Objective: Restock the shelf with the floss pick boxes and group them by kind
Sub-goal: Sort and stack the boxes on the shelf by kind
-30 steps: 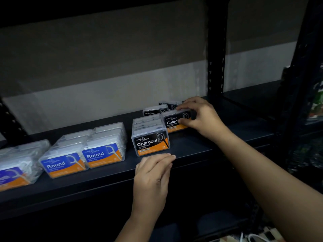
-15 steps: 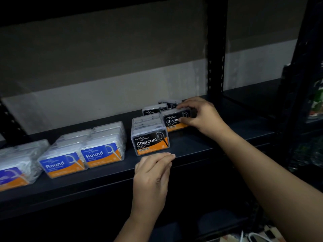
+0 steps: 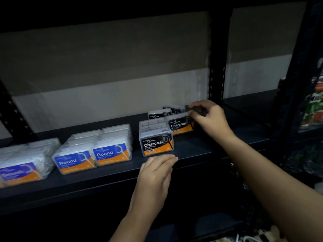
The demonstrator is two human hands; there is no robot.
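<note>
1. We see a dark metal shelf (image 3: 201, 147) carrying clear plastic floss pick boxes in two kinds.
2. The front Charcoal box (image 3: 156, 143) stands near the shelf's front edge with its black-and-orange label facing us; more boxes of the same shape sit in a row directly behind it.
3. A second Charcoal box (image 3: 180, 125) stands to the right of that row and further back, just beside it. Two further black-labelled boxes (image 3: 166, 112) sit behind it near the wall.
4. Two Round boxes (image 3: 90, 157) with blue-and-orange labels stand side by side to the left of the Charcoal group, each heading a row. Further left, a blurred stack of blue-labelled boxes (image 3: 22, 165) reaches the picture's edge.
5. Our right hand (image 3: 210, 117) is at the right end of the second Charcoal box, fingers curled. A small dark item (image 3: 196, 109) appears pinched between thumb and fingertips; we cannot tell what it is.
6. Our left hand (image 3: 155, 173) rests at the shelf's front edge just below the front Charcoal box, fingers extended together and holding nothing.
7. A black perforated upright post (image 3: 216, 67) stands behind the right hand.
</note>
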